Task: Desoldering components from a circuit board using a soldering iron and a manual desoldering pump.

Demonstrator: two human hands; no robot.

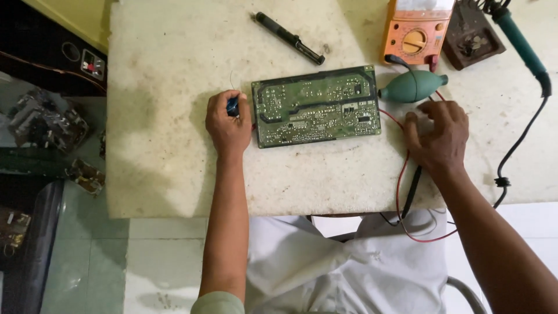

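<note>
A green circuit board (317, 106) lies solder side up in the middle of a white worktop (174, 145). My left hand (228, 123) rests at the board's left edge, fingers closed on a small dark blue part (233, 106) with a thin wire sticking up. My right hand (437, 135) lies palm down to the right of the board, over red and black test leads (400, 174); what the fingers hold is hidden. A teal rubber blower bulb (412, 86) lies just beyond that hand.
An orange multimeter (417, 32) sits at the back right beside a dark soldering stand (472, 35). A teal-handled soldering iron (522, 46) lies at the far right, its black cord (511, 151) hanging over the edge. A black pen-shaped tool (289, 38) rests behind the board. Electronic scrap (43, 119) fills the left floor.
</note>
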